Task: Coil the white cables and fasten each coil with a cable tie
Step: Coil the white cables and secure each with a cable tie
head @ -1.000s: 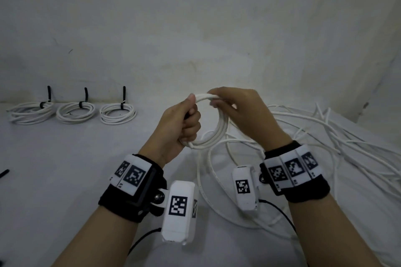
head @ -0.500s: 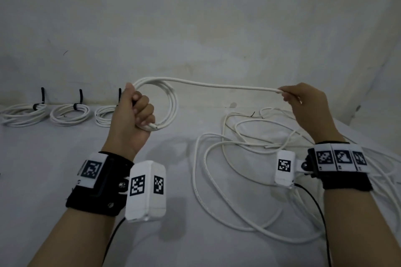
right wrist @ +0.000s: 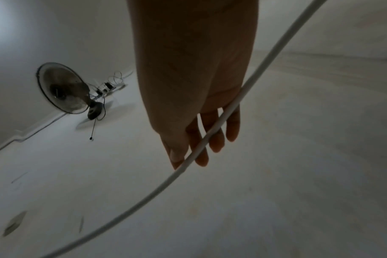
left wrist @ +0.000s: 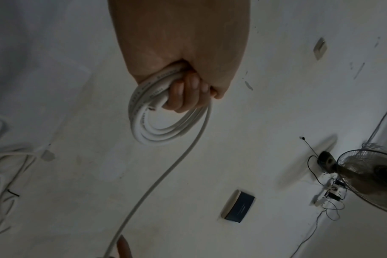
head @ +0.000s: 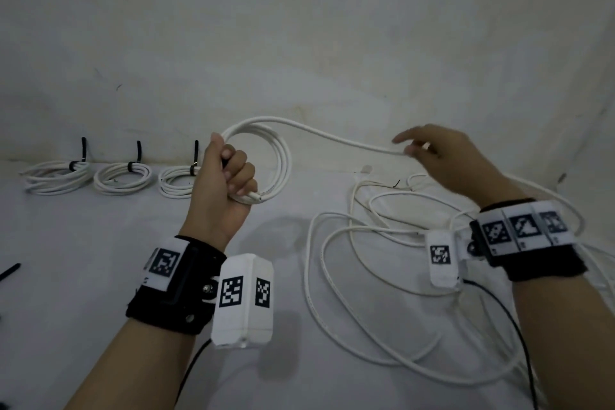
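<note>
My left hand point(head: 233, 173) is raised in a fist around a small coil of white cable point(head: 283, 156) with a few loops; the cut end pokes out below the fingers. The left wrist view shows the same hand point(left wrist: 188, 90) wrapped round the coil point(left wrist: 161, 134). From the top of the coil the cable point(head: 332, 136) runs right to my right hand point(head: 432, 153). That hand point(right wrist: 205, 139) has its fingers straight, and the cable point(right wrist: 144, 197) lies across them beside the thumb tip, not pinched.
Three tied coils point(head: 56, 175) point(head: 123, 176) point(head: 176, 181) with upright black ties lie in a row by the back wall on the left. Loose white cable point(head: 332, 276) sprawls over the right side of the surface. A black cable tie point(head: 10, 271) lies at the left edge.
The hands were together at the coil, then the right hand slid out rightward along the cable. Its pinch has since loosened to straight fingers. The left hand still grips the coil.
</note>
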The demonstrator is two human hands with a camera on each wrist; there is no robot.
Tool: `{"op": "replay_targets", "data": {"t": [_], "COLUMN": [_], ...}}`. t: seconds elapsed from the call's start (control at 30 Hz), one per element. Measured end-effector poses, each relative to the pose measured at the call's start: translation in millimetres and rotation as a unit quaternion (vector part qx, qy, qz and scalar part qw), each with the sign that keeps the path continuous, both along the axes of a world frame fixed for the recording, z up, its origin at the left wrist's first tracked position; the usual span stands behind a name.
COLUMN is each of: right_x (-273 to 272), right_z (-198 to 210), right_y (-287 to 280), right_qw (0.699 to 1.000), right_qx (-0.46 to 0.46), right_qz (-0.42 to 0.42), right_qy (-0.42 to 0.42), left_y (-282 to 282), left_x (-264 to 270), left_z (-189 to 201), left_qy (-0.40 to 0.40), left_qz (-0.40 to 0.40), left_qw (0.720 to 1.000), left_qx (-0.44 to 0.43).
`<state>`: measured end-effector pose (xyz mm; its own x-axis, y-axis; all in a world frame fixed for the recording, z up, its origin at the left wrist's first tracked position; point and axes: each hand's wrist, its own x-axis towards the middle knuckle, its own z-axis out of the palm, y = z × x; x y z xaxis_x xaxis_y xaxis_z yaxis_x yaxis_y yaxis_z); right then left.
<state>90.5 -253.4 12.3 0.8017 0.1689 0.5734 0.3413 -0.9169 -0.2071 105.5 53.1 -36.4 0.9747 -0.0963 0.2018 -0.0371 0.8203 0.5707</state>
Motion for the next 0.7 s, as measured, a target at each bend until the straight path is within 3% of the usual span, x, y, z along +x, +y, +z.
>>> {"op": "replay_targets", "data": {"t": [0.17,0.43,0.53,0.7], "right_x": [-8.4,-28.8,-29.6,-33.2], "right_z": [-36.3,-46.5,-46.1,-46.5], "right_y": [29.5,70.3,81.4,98.2], "right_qw": [0.994,0.961,0.957,0.934], "right_qx": [-0.098,-0.247,-0.278,-0.331], "right_qz": [0.014,0.041,0.035,0.100], "right_qy": [-0.047,-0.115,-0.079,-0.089], "left_y": [4.2,15.1,11.6,-0.8], "left_x": [1.3,7.3,6.9,5.2], "left_z": [3.3,-0.4,-0.1,-3.1], "left_qy": [-0.011,-0.006,-0.008,-0.023], "left_qz": [0.026,0.060,0.066,0.089], "left_qw": [1.000,0.997,0.997,0.995], "left_qx": [-0.009,-0.045,-0.028,0.048]}}
